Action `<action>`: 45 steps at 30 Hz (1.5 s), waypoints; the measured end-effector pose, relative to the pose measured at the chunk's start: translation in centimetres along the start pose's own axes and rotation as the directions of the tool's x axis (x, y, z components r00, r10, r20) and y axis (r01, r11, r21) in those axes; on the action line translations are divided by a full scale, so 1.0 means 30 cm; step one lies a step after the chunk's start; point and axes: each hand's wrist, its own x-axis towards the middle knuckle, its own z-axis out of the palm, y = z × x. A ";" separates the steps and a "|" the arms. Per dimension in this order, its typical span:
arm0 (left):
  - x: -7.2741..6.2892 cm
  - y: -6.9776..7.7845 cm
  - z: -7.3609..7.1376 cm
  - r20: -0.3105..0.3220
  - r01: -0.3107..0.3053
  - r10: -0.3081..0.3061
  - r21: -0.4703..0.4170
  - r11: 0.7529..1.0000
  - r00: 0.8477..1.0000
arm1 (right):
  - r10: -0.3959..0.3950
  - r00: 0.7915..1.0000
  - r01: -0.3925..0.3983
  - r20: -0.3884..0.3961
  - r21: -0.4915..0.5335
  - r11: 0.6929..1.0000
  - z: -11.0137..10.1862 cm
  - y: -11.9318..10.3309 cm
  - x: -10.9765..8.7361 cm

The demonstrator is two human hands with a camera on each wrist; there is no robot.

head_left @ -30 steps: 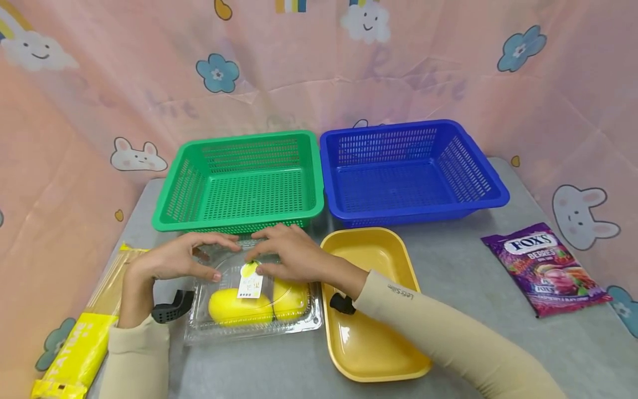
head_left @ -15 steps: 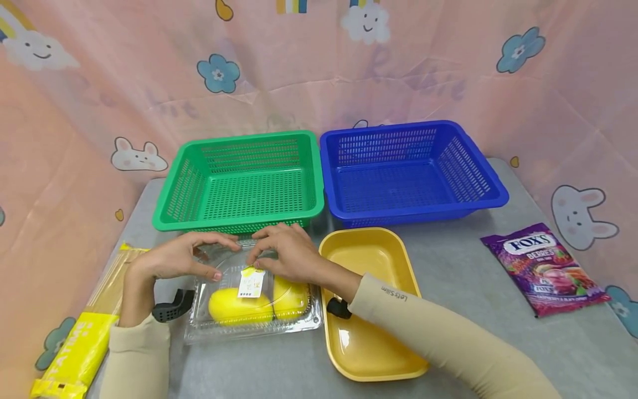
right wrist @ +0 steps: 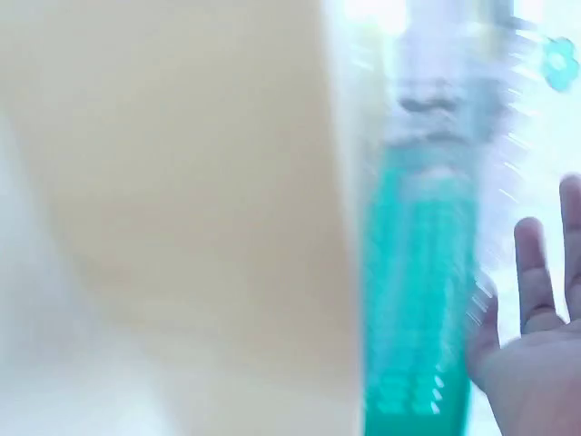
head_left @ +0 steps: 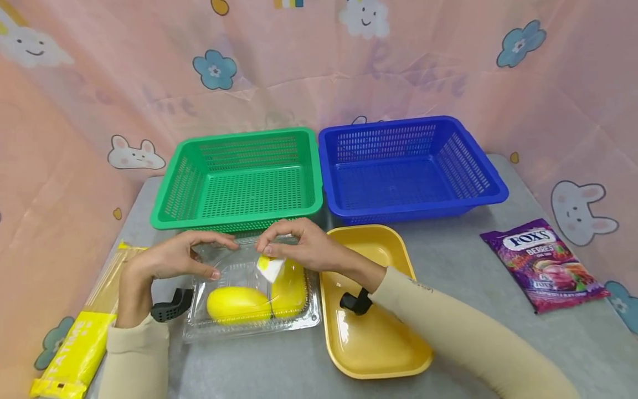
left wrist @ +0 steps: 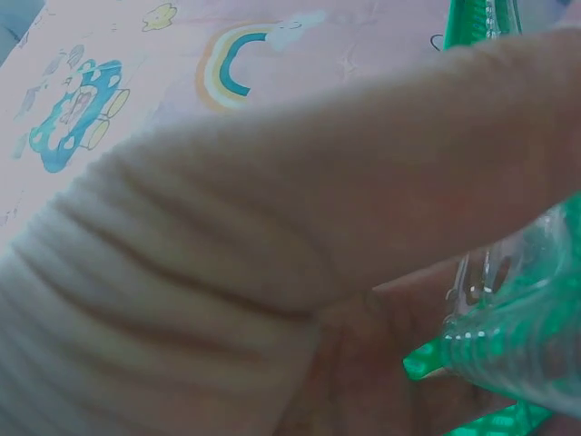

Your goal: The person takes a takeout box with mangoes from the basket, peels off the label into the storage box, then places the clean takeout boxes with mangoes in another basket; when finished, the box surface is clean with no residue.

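A clear plastic clamshell container (head_left: 201,327) lies on the grey table with smooth yellow fruits (head_left: 239,303), shaped like mangoes, inside. My left hand (head_left: 171,256) grips its left back corner, thumb over the lid and fingers spread behind. In the left wrist view, the container's ribbed side (left wrist: 517,350) shows beside the palm. Above the lid, my right hand (head_left: 311,245) pinches a white and yellow sticker label (head_left: 271,269) between thumb and fingers. The label is lifted and bent, its lower end hanging over the fruit. The right wrist view is mostly blurred.
Behind the container stand a green basket (head_left: 254,217) and a blue basket (head_left: 418,209). A yellow tray (head_left: 379,354) sits under my right forearm. A yellow packet (head_left: 80,349) lies at far left, and a purple candy bag (head_left: 545,266) at far right.
The label lay flat on the lid before; now it is peeled up in my right hand, which has moved slightly up and right. My left hand has stayed in place.
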 end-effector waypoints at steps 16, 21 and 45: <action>-0.027 0.004 -0.002 -0.030 -0.031 0.031 0.013 0.999 0.999 | 0.289 0.954 -0.298 -0.077 -0.312 0.902 -0.319 -0.076 -0.331; -0.038 -0.004 -0.001 -0.026 -0.016 0.016 -0.003 1.000 1.000 | 0.345 0.937 -0.344 -0.046 -0.286 0.895 -0.250 -0.008 -0.413; -0.009 -0.001 0.017 -0.024 -0.044 0.044 -0.001 0.999 0.999 | 0.336 0.942 -0.326 -0.007 -0.268 0.907 -0.107 0.089 -0.431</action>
